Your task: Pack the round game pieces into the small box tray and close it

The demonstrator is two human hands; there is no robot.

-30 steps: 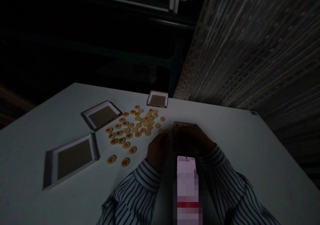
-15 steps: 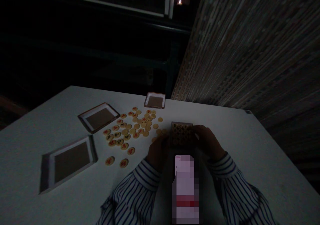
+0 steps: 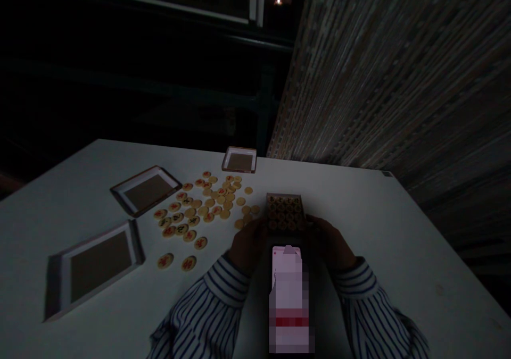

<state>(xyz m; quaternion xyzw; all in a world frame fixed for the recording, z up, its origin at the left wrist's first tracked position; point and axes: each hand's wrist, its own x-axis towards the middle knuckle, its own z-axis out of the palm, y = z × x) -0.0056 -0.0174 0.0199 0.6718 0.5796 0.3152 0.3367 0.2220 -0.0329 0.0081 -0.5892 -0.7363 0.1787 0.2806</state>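
A small box (image 3: 284,195) stands on the white table in front of me, filled with rows of round Chinese chess pieces with dark characters. My left hand (image 3: 248,243) grips its near left corner, the fingers partly lost in shadow. At the near right corner my right hand (image 3: 332,242) is closed on the box, its fingertips dark and hard to make out. Many loose Chinese chess pieces (image 3: 203,210) are spread left of the box, some showing red or black characters, others blank side up. Nearer to me, between my forearms, a phone (image 3: 288,295) glows with its screen lit.
Three shallow open boxes or lids lie about the pieces: a near-left one (image 3: 99,263), a left one (image 3: 147,190) and a far one (image 3: 239,160). Beyond the right far edge of the table (image 3: 367,210) hangs a string curtain (image 3: 351,82). The room is dim.
My right hand has slid from the box's upper right side down to its near right corner. The left hand stays at the box's left. The whole view has shifted slightly.
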